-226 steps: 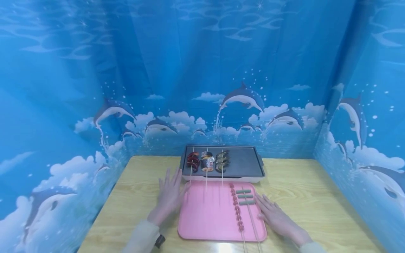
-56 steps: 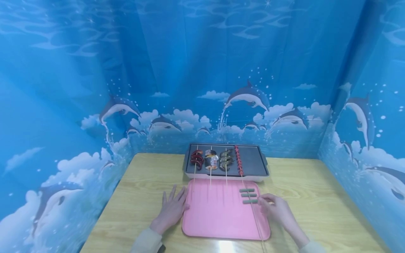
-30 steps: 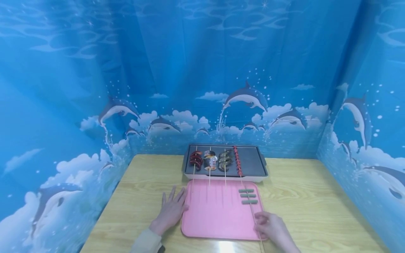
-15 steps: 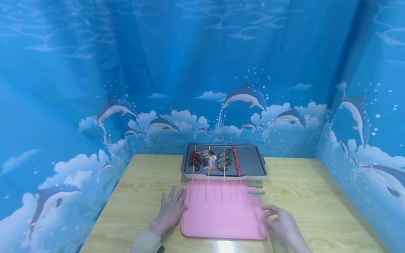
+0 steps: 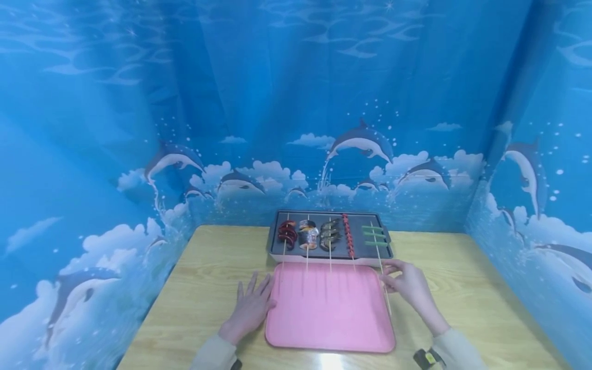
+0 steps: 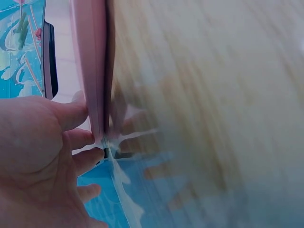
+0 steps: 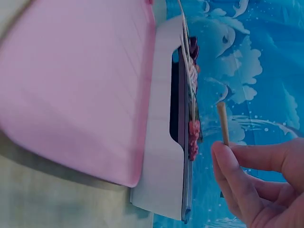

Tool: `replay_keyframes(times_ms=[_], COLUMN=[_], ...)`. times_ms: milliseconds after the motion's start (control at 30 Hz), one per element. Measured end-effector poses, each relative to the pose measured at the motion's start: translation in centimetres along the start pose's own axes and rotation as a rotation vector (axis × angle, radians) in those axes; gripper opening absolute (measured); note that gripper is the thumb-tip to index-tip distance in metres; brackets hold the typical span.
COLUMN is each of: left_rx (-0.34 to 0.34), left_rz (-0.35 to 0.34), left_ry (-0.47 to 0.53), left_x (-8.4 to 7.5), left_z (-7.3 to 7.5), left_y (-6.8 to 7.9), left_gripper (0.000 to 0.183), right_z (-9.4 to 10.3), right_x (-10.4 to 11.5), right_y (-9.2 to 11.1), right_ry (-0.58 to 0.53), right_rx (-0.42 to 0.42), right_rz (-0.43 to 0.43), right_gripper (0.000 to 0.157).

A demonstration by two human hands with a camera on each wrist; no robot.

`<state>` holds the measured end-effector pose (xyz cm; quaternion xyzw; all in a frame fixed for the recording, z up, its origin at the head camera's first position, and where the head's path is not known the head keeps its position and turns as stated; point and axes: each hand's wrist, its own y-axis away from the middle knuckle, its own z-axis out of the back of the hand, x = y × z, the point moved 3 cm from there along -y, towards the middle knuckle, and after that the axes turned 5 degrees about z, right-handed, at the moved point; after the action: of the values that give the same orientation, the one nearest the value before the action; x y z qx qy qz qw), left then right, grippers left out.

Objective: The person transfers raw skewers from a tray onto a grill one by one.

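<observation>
My right hand (image 5: pixel 409 285) pinches the bare stick of a skewer with green pieces (image 5: pixel 375 236), thumb against fingers. The green pieces are over the right end of the dark griddle (image 5: pixel 324 260); whether they touch it I cannot tell. In the right wrist view, the stick's end (image 7: pixel 223 123) sticks out above the pinching fingertips. My left hand (image 5: pixel 250 311) lies beside the pink tray (image 5: pixel 328 313) with fingers spread, its thumb at the tray's left rim. The left wrist view shows its fingertips at the tray edge (image 6: pixel 92 61).
On the griddle, left to right, lie skewers of dark red curved pieces (image 5: pixel 288 234), silvery banded chunks (image 5: pixel 308 236), shrimp (image 5: pixel 330 234) and small red pieces (image 5: pixel 348 234). Their sticks reach over the tray's far rim. A dolphin-print curtain (image 5: pixel 296 128) hangs behind the wooden table (image 5: pixel 444 288).
The red-piece skewer went from tray to griddle. Afterwards my right hand took the green-piece skewer's stick and carried it off the tray, forward over the griddle's right end. The left hand stayed by the tray.
</observation>
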<state>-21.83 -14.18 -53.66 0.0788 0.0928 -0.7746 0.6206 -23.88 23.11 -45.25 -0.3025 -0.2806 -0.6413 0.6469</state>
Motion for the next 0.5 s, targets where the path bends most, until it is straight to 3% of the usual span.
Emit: replay_keyframes(times_ms=[300,500], left_rx=[-0.005,-0.001], left_rz=[-0.015,-0.006], left_ry=[-0.025,-0.014], left_x=[-0.1,-0.1], left_z=[0.0,0.0], left_y=[0.0,-0.1], left_gripper=[0.059,0.058], right_z=[0.0,-0.6], right_x=[-0.4,-0.3], right_y=[-4.5,-7.0], right_ry=[0.101,0.145], right_rx=[0.032,0.066], right_rz=[0.025,-0.021], right_gripper=[0.038,0.039])
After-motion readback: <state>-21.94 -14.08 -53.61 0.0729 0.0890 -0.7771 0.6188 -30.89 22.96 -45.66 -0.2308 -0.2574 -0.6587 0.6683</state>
